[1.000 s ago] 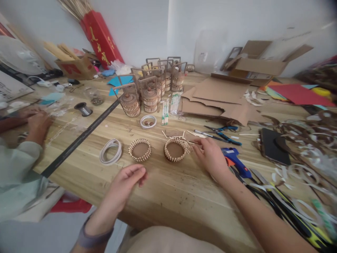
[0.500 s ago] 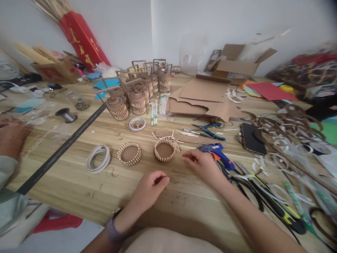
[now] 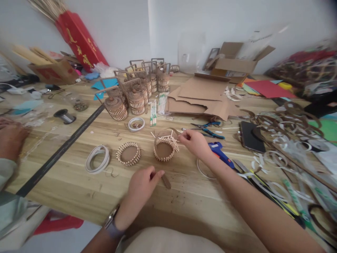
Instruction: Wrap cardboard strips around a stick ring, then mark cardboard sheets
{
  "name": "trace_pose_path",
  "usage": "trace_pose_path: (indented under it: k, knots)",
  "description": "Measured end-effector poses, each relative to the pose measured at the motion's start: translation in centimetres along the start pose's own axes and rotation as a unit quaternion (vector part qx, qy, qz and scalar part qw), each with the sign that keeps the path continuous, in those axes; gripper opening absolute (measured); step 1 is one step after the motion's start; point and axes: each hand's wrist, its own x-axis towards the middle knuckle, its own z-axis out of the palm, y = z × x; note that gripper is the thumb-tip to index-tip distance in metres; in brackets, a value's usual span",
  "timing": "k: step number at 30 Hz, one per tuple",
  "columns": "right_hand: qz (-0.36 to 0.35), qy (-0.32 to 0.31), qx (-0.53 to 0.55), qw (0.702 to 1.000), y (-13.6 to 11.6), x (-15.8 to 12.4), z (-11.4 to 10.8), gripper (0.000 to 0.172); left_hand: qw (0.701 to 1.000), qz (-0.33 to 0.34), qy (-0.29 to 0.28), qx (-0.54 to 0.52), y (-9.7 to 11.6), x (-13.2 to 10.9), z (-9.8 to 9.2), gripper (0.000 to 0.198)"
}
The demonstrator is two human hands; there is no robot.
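the small round basket (image 3: 163, 151), a brown cardboard disc walled with pale upright sticks, stands on the wooden surface (image 3: 79, 182) in front of the person, a little beyond both hands. a loose bundle of sticks (image 3: 172, 140) lies against its far right rim. the right hand (image 3: 194, 143) reaches to that bundle from the right, its fingers (image 3: 183, 135) drawn close together at the stick ends; whether they grip a stick cannot be told. the left hand (image 3: 142, 183) rests on the surface nearer the person, thumb and forefinger pressed together on one end of a short brown strip (image 3: 166, 181) that lies flat and points away to the right. a watch (image 3: 112, 222) sits on that wrist.

just left of the basket lies a second basket (image 3: 129, 154) of the same kind, apart from it, and left again a coil of white strip (image 3: 97, 159). a thin white ring (image 3: 203, 171) lies under the right wrist. a blue glue gun (image 3: 220, 151) lies just right of the right hand, with blue-handled pliers (image 3: 209, 128) beyond it and a dark phone (image 3: 249, 131) further right. behind the basket are a roll of tape (image 3: 136, 123) and a cluster of finished lidded baskets (image 3: 131, 100) with handles; torn cardboard sheets (image 3: 202, 96) lie to their right. a long black strip (image 3: 60, 151) runs aslant across the left part of the surface. at the far left edge another person's hand (image 3: 10, 135) rests on the surface, well apart.
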Motion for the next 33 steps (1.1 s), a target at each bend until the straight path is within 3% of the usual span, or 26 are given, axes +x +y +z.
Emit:
trace_pose_path:
  k: [3,5,6,8,10,11,13,15,17,18,21,24,28,33]
  knots:
    - [-0.027,0.033,0.029,0.999,-1.3,-1.2,-1.5,0.021,0.974,0.056,0.161,-0.150,0.2,-0.2,-0.2,0.038]
    - [-0.040,0.050,0.042,0.997,-1.9,-2.9,-2.0,0.021,0.929,0.099,0.165,-0.316,0.9,-0.5,-0.4,0.052]
    - [-0.049,0.061,0.042,0.996,-2.0,-3.8,-2.2,0.021,0.902,0.114,0.118,-0.399,1.4,-0.7,-0.5,0.060]
    - [-0.078,0.096,0.021,0.992,-1.7,-5.9,-2.4,0.022,0.843,0.113,-0.026,-0.525,2.4,-1.3,-0.7,0.069]
    - [-0.117,0.138,-0.026,0.983,-0.6,-8.1,-2.7,0.022,0.802,0.066,-0.150,-0.575,3.2,-1.9,-0.9,0.062]
    - [-0.136,0.153,-0.050,0.978,0.4,-9.2,-3.0,0.021,0.796,0.035,-0.188,-0.575,3.5,-2.1,-0.9,0.057]
    - [-0.163,0.160,-0.074,0.971,2.7,-11.4,-3.9,0.017,0.821,-0.013,-0.217,-0.529,3.7,-2.5,-1.0,0.052]
    - [-0.173,0.140,-0.086,0.971,5.4,-13.7,-5.0,0.014,0.885,-0.019,-0.215,-0.414,3.7,-2.7,-0.8,0.047]
    - [-0.176,0.062,-0.111,0.976,7.9,-15.9,-6.2,0.019,0.941,0.028,-0.220,-0.255,3.6,-2.8,-0.2,0.033]
    - [-0.192,0.014,-0.129,0.973,8.9,-16.9,-6.7,0.021,0.953,0.067,-0.234,-0.182,3.5,-2.8,0.3,0.025]
    - [-0.209,-0.102,-0.168,0.958,10.1,-18.9,-7.9,0.024,0.940,0.190,-0.284,-0.006,3.4,-2.5,2.1,0.017]
    - [-0.189,-0.133,-0.151,0.961,8.9,-18.8,-8.1,0.020,0.913,0.260,-0.274,0.154,3.3,-2.0,3.4,0.021]
    - [-0.155,-0.073,-0.184,0.968,7.2,-16.0,-6.1,0.019,0.869,0.331,-0.252,0.268,3.3,-1.6,3.6,0.022]
    - [-0.179,-0.005,-0.337,0.924,7.2,-13.0,-2.9,0.015,0.829,0.450,-0.157,0.294,2.3,-2.1,3.6,0.014]
